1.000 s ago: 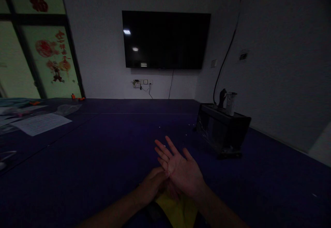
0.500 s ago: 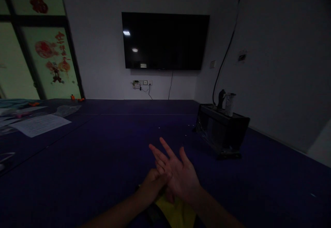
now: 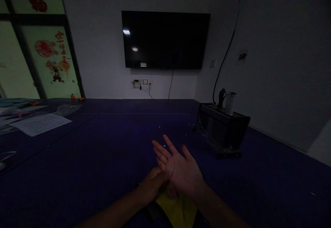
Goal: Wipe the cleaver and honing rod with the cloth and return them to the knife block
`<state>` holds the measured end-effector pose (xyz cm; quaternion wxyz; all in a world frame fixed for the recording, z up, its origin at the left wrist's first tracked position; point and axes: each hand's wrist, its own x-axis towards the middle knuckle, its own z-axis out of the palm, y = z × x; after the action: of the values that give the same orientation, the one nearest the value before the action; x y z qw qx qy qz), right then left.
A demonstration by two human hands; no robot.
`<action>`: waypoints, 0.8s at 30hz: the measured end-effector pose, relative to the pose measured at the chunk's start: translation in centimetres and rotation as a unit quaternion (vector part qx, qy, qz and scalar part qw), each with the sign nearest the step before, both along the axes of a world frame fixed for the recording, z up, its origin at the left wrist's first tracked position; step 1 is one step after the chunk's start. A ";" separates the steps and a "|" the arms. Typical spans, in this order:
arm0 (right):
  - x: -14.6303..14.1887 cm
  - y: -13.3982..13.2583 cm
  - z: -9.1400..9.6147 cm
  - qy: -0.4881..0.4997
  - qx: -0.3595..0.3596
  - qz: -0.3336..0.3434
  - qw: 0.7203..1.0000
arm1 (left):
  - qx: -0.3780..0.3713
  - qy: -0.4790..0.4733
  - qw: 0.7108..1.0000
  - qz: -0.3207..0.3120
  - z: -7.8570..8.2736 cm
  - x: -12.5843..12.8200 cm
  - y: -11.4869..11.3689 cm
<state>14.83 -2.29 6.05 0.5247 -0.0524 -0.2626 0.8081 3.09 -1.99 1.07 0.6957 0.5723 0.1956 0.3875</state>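
Observation:
My right hand (image 3: 181, 169) is held palm up above the dark blue surface (image 3: 103, 159), its fingers stretched out and apart, nothing in it. My left hand (image 3: 152, 185) lies curled just beside and partly under the right hand's little-finger edge, touching it. The left fingers are closed; whether they pinch anything is hidden in the dim light. A yellow piece of cloth (image 3: 178, 210) shows below both wrists.
A black box-like appliance (image 3: 222, 130) with a small jug on top stands to the right. A dark screen (image 3: 165, 40) hangs on the far wall. Papers (image 3: 38, 123) and plastic lie far left by glass doors.
My right hand dipped slightly toward me and came back up. The left hand has stayed against it.

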 end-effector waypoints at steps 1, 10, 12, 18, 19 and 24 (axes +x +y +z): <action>0.0 0.0 0.0 0.004 -0.001 0.002 1.000 | 0.005 0.003 1.000 -0.002 0.1 -0.1 0.0; 0.3 0.2 -0.1 0.002 -0.002 0.010 1.000 | 0.039 0.013 0.999 -0.005 0.6 -0.3 -0.5; 0.3 0.2 0.0 -0.001 -0.005 0.009 1.000 | 0.047 0.035 0.998 0.008 0.7 -0.3 -0.6; -0.3 -0.4 0.1 0.000 0.010 0.011 1.000 | 0.047 0.071 0.995 0.052 0.1 -0.1 -0.5; -0.6 -0.5 0.1 -0.004 0.019 0.008 1.000 | 0.040 0.071 0.995 0.057 -0.2 0.0 -0.4; -1.1 -0.6 -0.3 -0.026 0.066 0.004 0.997 | 0.028 0.074 0.994 0.072 -0.8 0.2 0.1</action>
<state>13.70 -2.88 5.79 0.5170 -0.0381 -0.3294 0.7891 3.25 -1.88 0.26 0.6334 0.6030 0.2768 0.3983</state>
